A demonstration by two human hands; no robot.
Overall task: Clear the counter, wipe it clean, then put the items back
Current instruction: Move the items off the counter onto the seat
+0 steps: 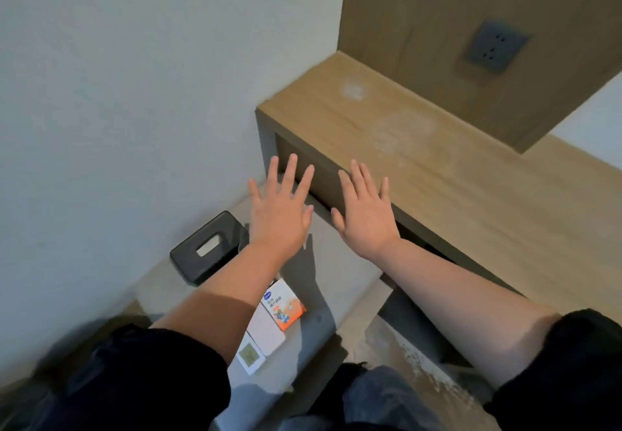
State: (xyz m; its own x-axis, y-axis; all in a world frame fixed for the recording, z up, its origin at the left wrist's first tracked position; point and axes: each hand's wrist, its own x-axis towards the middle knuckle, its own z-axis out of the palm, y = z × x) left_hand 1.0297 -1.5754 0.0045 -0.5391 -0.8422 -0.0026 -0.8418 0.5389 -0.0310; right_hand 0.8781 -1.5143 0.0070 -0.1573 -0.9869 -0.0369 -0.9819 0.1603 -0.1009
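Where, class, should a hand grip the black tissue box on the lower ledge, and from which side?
Grip the black tissue box across its narrow width, coming from above: its long sides look free, while its far end sits near the wall.

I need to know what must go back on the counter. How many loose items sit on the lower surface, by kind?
Black tissue box: 1
Orange and white carton: 1
White boxes: 2
Total: 4
The wooden counter holds nothing; both hands are empty.
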